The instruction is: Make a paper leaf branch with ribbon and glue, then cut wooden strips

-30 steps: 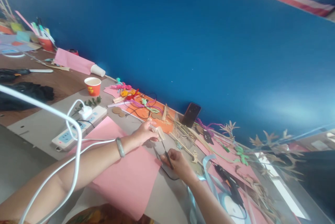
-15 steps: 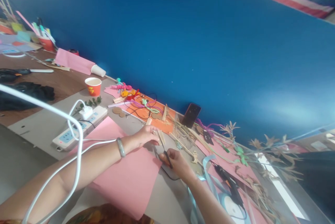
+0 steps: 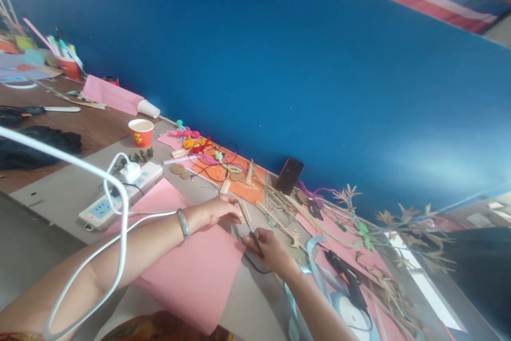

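My right hand [image 3: 268, 248] is closed around the black handles of a pair of scissors [image 3: 256, 243], whose blades point up and left. Close to the blade tips is my left hand [image 3: 224, 210], wearing a bangle, fingers bent and pinched together. What it pinches, if anything, is too small to make out. Below both hands a sheet of pink paper [image 3: 195, 272] covers part of the grey tabletop. Pale wooden strips [image 3: 224, 186] and an orange sheet [image 3: 249, 192] lie just beyond the left hand.
A white power strip [image 3: 120, 192] with a plugged-in charger stands left, a white cable looping over my left forearm. A phone [image 3: 290, 175] leans against the blue wall. Right of my right arm lie a black glue gun [image 3: 347, 272], blue ribbon [image 3: 315, 256] and dried stems. A paper cup [image 3: 141, 133] stands behind.
The view has shifted slightly. My left fingers have turned a little downward by the blades, and my right hand keeps the scissors in nearly the same place.
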A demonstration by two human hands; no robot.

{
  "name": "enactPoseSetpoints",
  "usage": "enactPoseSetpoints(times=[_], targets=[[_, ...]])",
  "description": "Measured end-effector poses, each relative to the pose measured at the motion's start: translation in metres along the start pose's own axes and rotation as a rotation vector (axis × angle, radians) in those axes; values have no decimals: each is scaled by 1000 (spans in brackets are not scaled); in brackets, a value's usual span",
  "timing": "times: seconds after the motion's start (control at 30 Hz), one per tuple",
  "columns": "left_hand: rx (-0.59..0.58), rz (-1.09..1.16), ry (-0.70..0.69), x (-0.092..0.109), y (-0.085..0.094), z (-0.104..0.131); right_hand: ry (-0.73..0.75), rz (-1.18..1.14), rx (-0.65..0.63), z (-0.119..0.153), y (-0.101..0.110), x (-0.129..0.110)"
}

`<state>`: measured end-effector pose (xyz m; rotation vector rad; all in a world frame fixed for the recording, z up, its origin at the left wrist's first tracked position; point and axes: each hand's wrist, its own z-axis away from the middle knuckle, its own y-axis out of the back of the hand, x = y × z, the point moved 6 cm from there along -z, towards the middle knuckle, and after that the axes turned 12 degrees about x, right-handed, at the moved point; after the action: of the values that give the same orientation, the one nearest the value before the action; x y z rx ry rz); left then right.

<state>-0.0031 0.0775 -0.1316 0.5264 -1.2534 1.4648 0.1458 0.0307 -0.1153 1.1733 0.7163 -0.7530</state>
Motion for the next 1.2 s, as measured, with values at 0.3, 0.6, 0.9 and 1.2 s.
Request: enactPoseSetpoints(times=[0.3,0.6,0.9,1.2], targets=[[92,-23,20,2,4,1,44,86,8,-2,4,-1],[117,-10,-14,14,-7,14,114,114,51,1,21,8],[293,83,-63,17,8,3,4,160,-120,11,26,3],[245,-182,-210,6,8,-5,7,-89,269,-9,37,-8]])
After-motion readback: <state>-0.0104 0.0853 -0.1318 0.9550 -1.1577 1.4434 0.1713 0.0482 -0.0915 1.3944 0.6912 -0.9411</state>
